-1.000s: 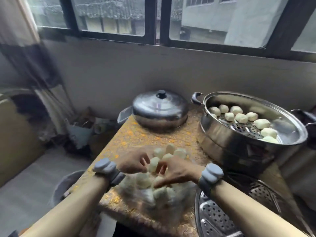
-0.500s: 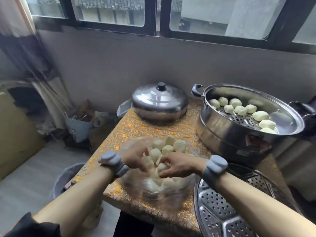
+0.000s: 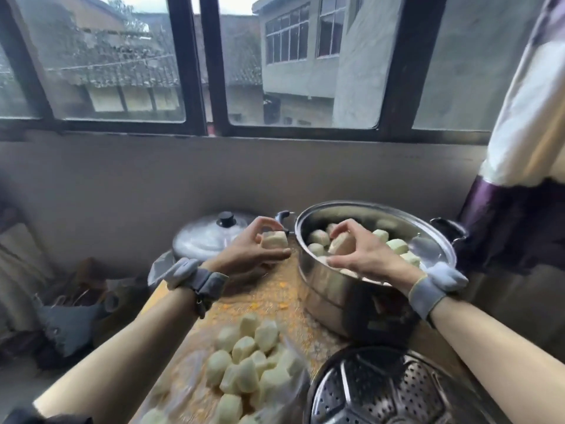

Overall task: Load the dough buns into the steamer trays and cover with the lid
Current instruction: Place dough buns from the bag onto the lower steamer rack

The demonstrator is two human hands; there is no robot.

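My left hand grips a pale dough bun just left of the steel steamer pot, above the table. Over the pot's near rim, my right hand holds a second dough bun above several buns lying on the tray inside. A heap of raw buns lies in a clear plastic bag at the table's front. An empty perforated steamer tray rests at the front right. The domed steel lid with a black knob sits behind my left hand.
The table wears a gold patterned cloth and stands against a grey wall under a window. A purple and white curtain hangs at the right. Bags and clutter lie on the floor to the left.
Both hands have left the bag, each with a bun, and moved up and away to the steamer pot. My view has tilted upward.
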